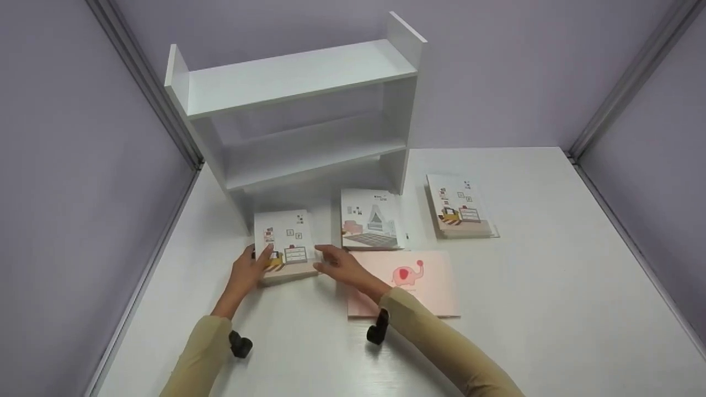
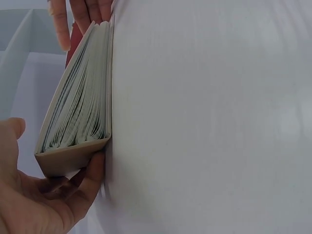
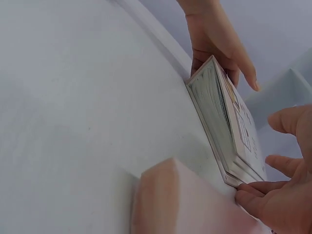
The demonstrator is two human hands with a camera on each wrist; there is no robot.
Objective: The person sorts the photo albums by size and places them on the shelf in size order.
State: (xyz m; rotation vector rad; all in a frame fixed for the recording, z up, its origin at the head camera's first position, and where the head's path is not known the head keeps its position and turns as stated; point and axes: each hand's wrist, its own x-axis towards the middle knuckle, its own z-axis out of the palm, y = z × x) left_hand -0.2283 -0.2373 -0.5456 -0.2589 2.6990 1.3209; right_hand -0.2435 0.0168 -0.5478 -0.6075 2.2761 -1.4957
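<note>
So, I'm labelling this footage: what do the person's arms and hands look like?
The left sleeve and right sleeve are long and tan, each with a small black device near its cuff. The hands are bare, without gloves.

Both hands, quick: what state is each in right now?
Left hand: holding a thick white rectangular book with a printed room scene, fingers curled at its spine.
Right hand: open, fingers at the book's opposite edge.

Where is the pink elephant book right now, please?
In the head view, the pink book lies on the table right of centre, just in front of the grey-tent book and partly hidden by the right arm.
</note>
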